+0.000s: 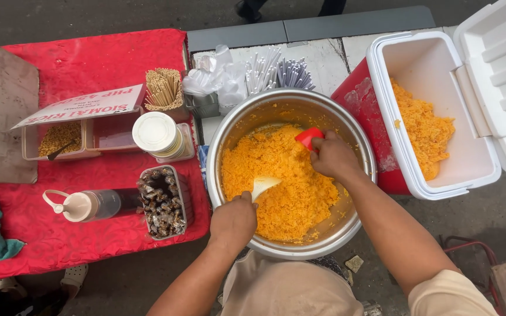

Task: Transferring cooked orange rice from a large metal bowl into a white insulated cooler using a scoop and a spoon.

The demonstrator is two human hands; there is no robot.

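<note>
While both hands work inside the steel bowl at frame centre, the left hand grips a white paddle angled up-right into the orange rice; the right hand clasps a red scoop.

Grey pavement in daylight, a red-clothed table at left.

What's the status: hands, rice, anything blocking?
Left hand grips white spoon in rice. Right hand holds red scoop. Both inside steel bowl. Nothing blocking.
</note>
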